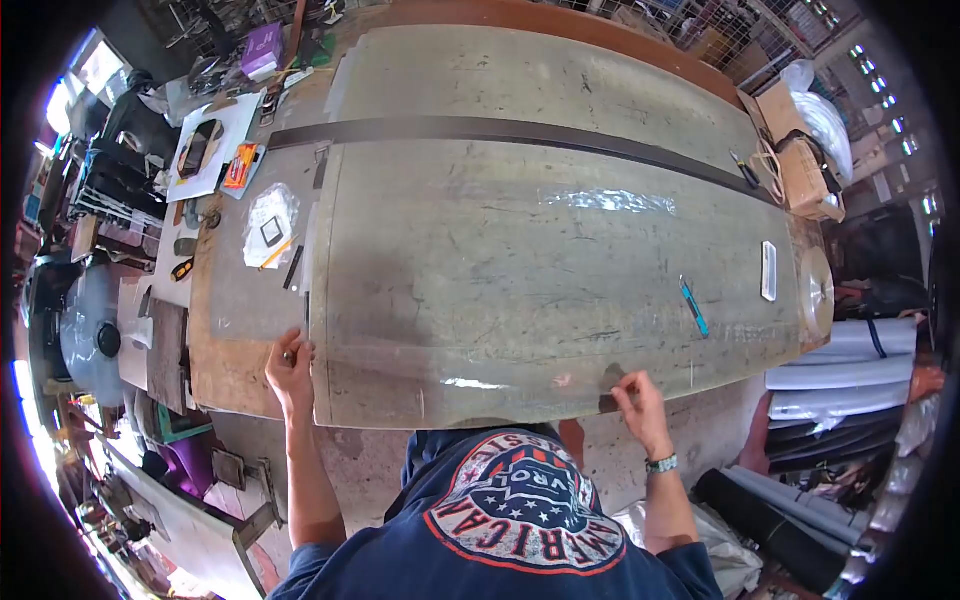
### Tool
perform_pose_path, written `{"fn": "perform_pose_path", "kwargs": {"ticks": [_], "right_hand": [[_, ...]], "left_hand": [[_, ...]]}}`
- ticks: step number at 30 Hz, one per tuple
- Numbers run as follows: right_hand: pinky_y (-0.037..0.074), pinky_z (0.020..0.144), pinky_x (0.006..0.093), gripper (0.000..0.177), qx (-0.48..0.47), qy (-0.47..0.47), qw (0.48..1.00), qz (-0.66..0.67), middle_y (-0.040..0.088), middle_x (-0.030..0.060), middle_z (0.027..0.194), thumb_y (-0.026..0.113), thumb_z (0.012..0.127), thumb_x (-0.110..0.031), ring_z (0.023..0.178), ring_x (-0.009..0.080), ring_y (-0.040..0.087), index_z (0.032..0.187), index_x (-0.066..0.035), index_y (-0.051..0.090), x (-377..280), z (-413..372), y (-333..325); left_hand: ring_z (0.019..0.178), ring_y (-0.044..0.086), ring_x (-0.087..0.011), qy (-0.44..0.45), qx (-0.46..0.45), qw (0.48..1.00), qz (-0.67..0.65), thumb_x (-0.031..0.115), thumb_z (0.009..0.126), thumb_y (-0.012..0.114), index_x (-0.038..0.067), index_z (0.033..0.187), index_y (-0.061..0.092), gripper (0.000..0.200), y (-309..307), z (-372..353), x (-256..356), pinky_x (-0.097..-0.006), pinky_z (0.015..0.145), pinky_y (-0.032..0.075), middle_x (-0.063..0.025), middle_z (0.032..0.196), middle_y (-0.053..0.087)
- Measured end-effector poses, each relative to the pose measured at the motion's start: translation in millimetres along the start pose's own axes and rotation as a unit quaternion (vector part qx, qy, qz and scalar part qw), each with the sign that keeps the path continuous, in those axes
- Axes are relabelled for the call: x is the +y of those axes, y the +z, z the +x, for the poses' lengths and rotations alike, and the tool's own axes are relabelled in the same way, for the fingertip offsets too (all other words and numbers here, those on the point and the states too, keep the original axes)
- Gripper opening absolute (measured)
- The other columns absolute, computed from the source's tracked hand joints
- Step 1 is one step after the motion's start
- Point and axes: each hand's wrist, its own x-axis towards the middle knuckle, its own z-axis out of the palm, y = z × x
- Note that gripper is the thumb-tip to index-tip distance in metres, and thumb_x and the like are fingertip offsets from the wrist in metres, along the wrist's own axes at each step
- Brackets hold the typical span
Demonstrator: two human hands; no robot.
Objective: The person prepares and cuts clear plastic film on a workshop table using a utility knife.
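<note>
My left hand [290, 372] is at the near left corner of the greenish work board [480, 270], its fingers curled into a pinch. Along the board's near edge my right hand [642, 408] has thumb and fingertips pressed together, a wristband below it. Between the hands, a glossy strip of clear plastic film [472, 384] reflects light. Whether either pinch grips this film cannot be made out. A teal utility knife [694, 306] lies up and right of my right hand. Beyond my left hand are a short black strip [293, 268] and a pencil [275, 254].
A long dark metal bar [500, 131] crosses the board. Pliers [745, 171], a white narrow case [768, 271], a tape roll [816, 285] and a cardboard box [803, 170] are on the right. Plastic bags [268, 222] lie left; wrapped rolls [845, 372] are stacked beside the table.
</note>
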Motion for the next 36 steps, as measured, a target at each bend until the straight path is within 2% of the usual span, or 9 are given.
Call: {"fn": "perform_pose_path", "kwargs": {"ticks": [5,8,9,11,19,23,29,32,36], "right_hand": [[0.05,0.068,0.0302,0.04,0.059,-0.021,0.996,0.068,0.062,-0.0003,0.081,0.08,0.089,-0.009,0.075,0.0105,0.058,0.123,-0.001,0.061,-5.7,84.7,-60.3],[0.048,0.068,0.0276,0.042,0.091,-0.049,0.99,0.091,0.058,-0.0037,0.082,0.08,0.09,-0.007,0.074,0.0074,0.054,0.127,-0.002,0.061,10.7,161.3,-92.8],[0.048,0.067,0.0266,0.043,0.095,-0.044,0.99,0.099,0.056,-0.0037,0.082,0.08,0.09,-0.005,0.075,0.0065,0.053,0.128,-0.003,0.061,1.0,180.2,-110.1],[0.05,0.071,0.0248,0.044,0.074,-0.007,0.99,0.121,0.059,-0.0038,0.084,0.079,0.091,-0.002,0.081,0.0067,0.057,0.13,-0.003,0.059,29.8,236.4,-128.5],[0.054,0.071,0.0303,0.05,0.027,0.094,0.977,0.191,0.071,0.0052,0.094,0.081,0.088,-0.006,0.08,0.0135,0.066,0.133,-0.003,0.06,106.5,396.4,-123.2],[0.055,0.072,0.0309,0.051,0.066,0.059,0.992,0.093,0.069,0.0046,0.092,0.079,0.089,-0.006,0.08,0.0133,0.066,0.135,-0.002,0.059,127.8,407.4,-106.6],[0.054,0.078,0.0274,0.051,0.183,0.05,0.964,0.187,0.067,0.0028,0.097,0.076,0.093,-0.005,0.087,0.0124,0.064,0.141,-0.004,0.056,169.5,392.5,-95.2],[0.054,0.079,0.0281,0.043,0.231,0.089,0.956,0.155,0.068,0.0017,0.096,0.074,0.097,-0.011,0.087,0.0109,0.063,0.136,-0.003,0.059,134.7,347.6,-117.4],[0.056,0.078,0.0328,0.036,0.267,0.033,0.952,0.144,0.073,0.0086,0.094,0.072,0.096,-0.014,0.085,0.0178,0.068,0.129,-0.003,0.065,138.9,278.3,-126.3]], "left_hand": [[0.081,0.065,-0.0101,0.005,-0.069,0.998,0.014,0.005,0.096,0.073,-0.005,0.11,0.074,0.017,77.0,62.0,42.7,-0.0243,0.075,0.053,-0.0066,0.092,0.074],[0.08,0.064,-0.0077,0.148,-0.04,0.986,0.071,0.01,0.097,0.076,-0.001,0.11,0.072,0.018,142.0,115.1,30.5,-0.0223,0.071,0.05,-0.003,0.091,0.07],[0.079,0.062,-0.0066,0.114,-0.058,0.992,-0.006,0.011,0.096,0.076,0.0,0.111,0.071,0.019,170.6,120.0,31.6,-0.0216,0.07,0.049,-0.0019,0.091,0.069],[0.077,0.059,-0.005,0.109,-0.051,0.989,-0.08,0.01,0.097,0.076,0.0,0.111,0.069,0.018,216.5,142.7,41.1,-0.0211,0.069,0.048,0.0,0.089,0.068],[0.072,0.053,-0.0053,0.144,0.04,0.988,0.046,0.007,0.098,0.072,-0.001,0.108,0.067,0.014,298.3,165.4,20.4,-0.0218,0.066,0.045,0.001,0.085,0.064],[0.081,0.057,-0.0112,0.156,0.065,0.976,0.136,0.01,0.098,0.073,-0.002,0.113,0.066,0.021,300.0,156.7,14.2,-0.0273,0.073,0.049,-0.0034,0.092,0.065],[0.087,0.06,-0.0132,0.167,0.123,0.953,0.22,0.014,0.097,0.075,0.0,0.117,0.066,0.026,300.7,153.3,22.3,-0.0285,0.079,0.051,-0.0055,0.099,0.066],[0.09,0.062,-0.0157,0.156,0.091,0.972,0.15,0.016,0.098,0.074,-0.002,0.118,0.065,0.028,279.2,177.7,-9.2,-0.0295,0.08,0.052,-0.0073,0.101,0.066],[0.096,0.063,-0.0183,0.08,0.111,0.99,-0.044,0.019,0.1,0.073,-0.005,0.121,0.063,0.033,258.5,198.4,-15.4,-0.0325,0.084,0.054,-0.0108,0.106,0.068]]}}
